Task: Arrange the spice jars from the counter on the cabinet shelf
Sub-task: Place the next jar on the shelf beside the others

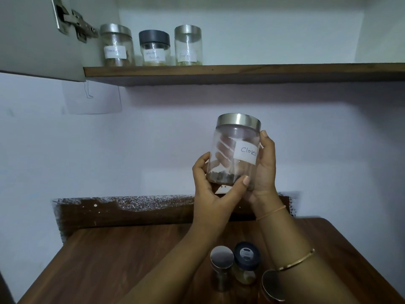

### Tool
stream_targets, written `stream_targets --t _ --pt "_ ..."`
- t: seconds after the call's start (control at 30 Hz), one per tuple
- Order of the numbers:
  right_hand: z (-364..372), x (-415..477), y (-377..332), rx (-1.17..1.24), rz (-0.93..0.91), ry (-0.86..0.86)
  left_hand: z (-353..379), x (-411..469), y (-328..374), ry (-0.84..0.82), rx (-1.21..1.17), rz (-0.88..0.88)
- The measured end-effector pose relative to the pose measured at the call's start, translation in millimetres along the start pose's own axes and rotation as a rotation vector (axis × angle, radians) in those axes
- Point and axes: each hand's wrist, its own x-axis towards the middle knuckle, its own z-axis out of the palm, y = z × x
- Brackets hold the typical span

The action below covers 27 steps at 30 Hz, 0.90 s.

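I hold a clear glass jar (235, 150) with a steel lid and a white label reading "Cloves" in mid-air, between the counter and the shelf. My left hand (211, 189) cups its base and left side; my right hand (266, 170) wraps its right side and back. Three labelled jars stand on the left of the wooden cabinet shelf (285, 70): a steel-lidded jar (117, 46), a dark-lidded jar (154, 48), and a second steel-lidded jar (188, 46). On the wooden counter (109, 260) below my arms stand a steel-lidded jar (221, 267), a dark-lidded jar (246, 262), and a third jar (271, 286) partly hidden by my right forearm.
The cabinet door (39, 36) hangs open at the upper left, with its hinge (76, 24) showing. The shelf to the right of the three jars is bare. A pale wall runs behind the counter, with a dark wooden backboard (131, 213) at its base.
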Motion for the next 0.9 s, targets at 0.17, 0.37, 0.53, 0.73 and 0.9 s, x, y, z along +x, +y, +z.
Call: stream_targets --t 0.17,0.37,0.53,0.73,0.9 --pt "4 2 -7 0.012 -0.021 -0.045 2 4 4 -0.004 0.054 0.050" --pt "-1 6 -9 0.018 -0.049 -0.074 6 6 5 -0.014 0.033 0.062" --pt "-3 8 -10 -0.025 -0.059 -0.071 9 9 7 -0.041 -0.097 -0.008" --pt "-4 10 -14 -0.117 -0.100 -0.060 6 15 4 -0.071 -0.231 -0.124" --pt "5 8 -17 -0.244 -0.148 0.032 2 20 4 -0.086 -0.349 -0.193"
